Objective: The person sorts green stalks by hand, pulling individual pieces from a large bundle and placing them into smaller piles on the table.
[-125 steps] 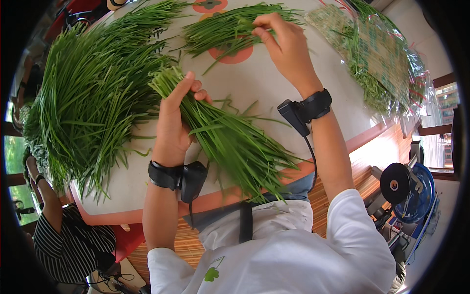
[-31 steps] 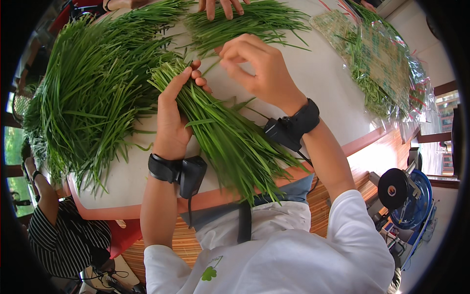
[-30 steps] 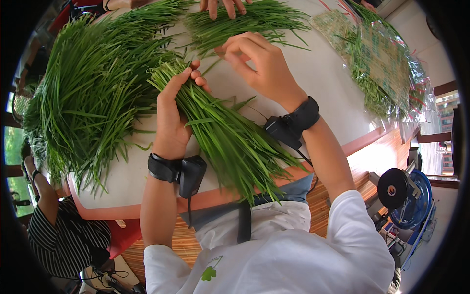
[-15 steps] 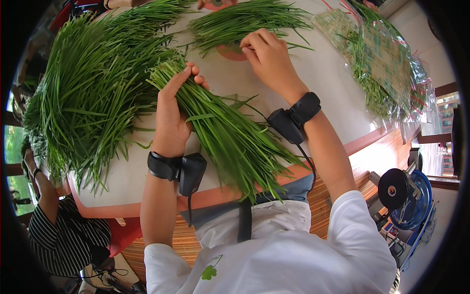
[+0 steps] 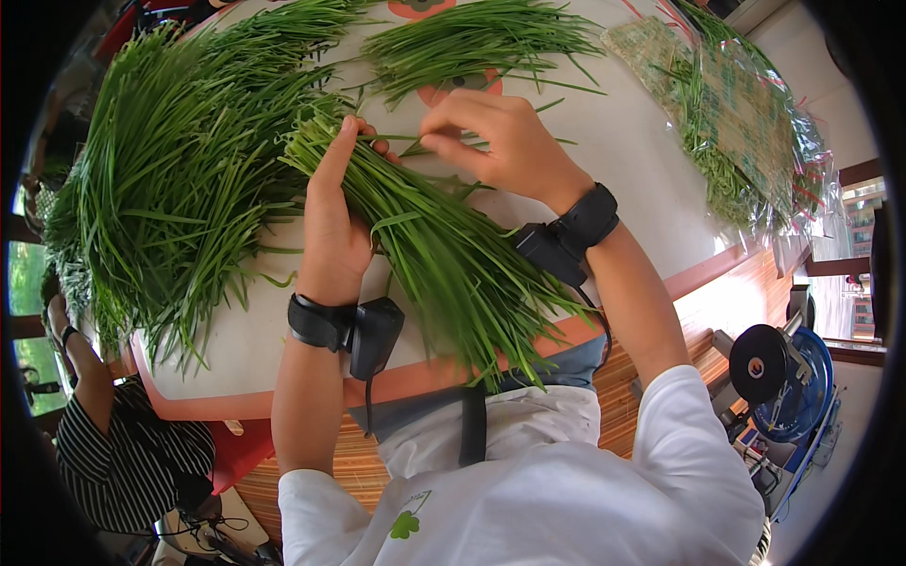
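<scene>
One thick bundle of long green chive stalks [image 5: 425, 250] lies slanted under my hands on the white round table [image 5: 623, 170].

My left hand [image 5: 335, 222] is clamped around its upper end; my right hand [image 5: 500, 141], just beside it, pinches a single thin stalk between closed fingertips. A big loose heap of the same greens [image 5: 179, 179] spreads beyond my left hand, and a smaller pile [image 5: 481, 38] lies past my right.

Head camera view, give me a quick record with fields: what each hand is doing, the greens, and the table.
left hand: grips a bunch of chives, thumb up by the cut ends
right hand: fingers pinch a few stalks at the bunch's top
big loose pile: left of the bunch
smaller pile: far side
wrapped greens: right edge
table: white, orange rim
</scene>
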### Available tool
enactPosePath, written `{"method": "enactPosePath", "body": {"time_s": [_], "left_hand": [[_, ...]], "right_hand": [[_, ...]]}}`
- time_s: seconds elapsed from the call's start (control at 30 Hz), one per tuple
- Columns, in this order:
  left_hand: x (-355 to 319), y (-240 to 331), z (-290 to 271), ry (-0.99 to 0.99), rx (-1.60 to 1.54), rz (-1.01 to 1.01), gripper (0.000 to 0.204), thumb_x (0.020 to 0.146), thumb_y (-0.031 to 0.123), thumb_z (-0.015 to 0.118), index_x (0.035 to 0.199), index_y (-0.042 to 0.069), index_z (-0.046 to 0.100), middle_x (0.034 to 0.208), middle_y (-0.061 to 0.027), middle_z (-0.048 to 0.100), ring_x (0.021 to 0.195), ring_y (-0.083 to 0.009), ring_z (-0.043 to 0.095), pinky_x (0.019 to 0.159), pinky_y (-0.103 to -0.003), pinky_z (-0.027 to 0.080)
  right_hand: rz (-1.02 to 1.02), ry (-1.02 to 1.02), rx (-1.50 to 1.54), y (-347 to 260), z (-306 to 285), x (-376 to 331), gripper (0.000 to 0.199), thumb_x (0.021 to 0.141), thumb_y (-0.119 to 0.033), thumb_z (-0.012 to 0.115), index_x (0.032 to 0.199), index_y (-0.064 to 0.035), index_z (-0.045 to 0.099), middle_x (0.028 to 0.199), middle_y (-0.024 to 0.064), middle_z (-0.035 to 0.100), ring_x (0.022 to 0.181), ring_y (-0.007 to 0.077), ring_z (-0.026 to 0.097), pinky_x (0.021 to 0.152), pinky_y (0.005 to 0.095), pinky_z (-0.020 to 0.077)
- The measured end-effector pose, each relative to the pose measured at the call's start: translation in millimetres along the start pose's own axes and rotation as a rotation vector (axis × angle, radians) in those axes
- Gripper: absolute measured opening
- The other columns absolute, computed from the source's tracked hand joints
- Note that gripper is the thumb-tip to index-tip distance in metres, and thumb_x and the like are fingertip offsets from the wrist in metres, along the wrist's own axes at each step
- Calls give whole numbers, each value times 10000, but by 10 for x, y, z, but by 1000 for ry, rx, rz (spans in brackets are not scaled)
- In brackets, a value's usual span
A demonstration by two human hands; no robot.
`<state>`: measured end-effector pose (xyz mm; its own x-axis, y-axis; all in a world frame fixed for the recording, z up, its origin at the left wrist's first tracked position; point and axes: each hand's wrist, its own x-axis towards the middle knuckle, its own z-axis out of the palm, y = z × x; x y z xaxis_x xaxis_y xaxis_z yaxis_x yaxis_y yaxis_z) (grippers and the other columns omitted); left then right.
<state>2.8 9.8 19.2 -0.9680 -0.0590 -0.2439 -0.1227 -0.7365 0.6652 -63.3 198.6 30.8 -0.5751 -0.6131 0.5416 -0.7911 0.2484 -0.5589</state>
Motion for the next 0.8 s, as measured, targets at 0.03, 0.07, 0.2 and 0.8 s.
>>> {"method": "enactPosePath", "body": {"time_s": [0.03,0.07,0.2,0.8], "left_hand": [[-2,4,6,1,1,0,202,910,260,636,933,63,595,828,-22,592,794,-154,574,700,-292,492],[-8,11,22,38,0,29,194,912,255,625,929,64,595,834,-24,596,807,-161,576,709,-294,493],[-51,38,242,128,-39,93,109,941,169,568,911,64,577,843,-17,578,758,-140,563,803,-281,498],[-82,-69,137,-18,147,-36,225,908,235,642,990,26,618,862,-46,625,716,-130,605,617,-257,510]], "right_hand": [[-21,-93,-1,16,3,-3,119,878,-68,622,992,-35,623,936,80,640,777,226,635,688,313,503],[-21,-93,0,56,26,4,119,878,-68,622,992,-35,623,936,80,640,777,226,635,688,313,503],[-37,83,-235,225,123,-72,168,851,-118,643,1013,-74,628,924,63,637,859,264,604,737,353,479],[158,14,195,-214,163,36,119,907,-146,628,923,-28,633,835,19,649,773,154,599,703,269,494]]}}
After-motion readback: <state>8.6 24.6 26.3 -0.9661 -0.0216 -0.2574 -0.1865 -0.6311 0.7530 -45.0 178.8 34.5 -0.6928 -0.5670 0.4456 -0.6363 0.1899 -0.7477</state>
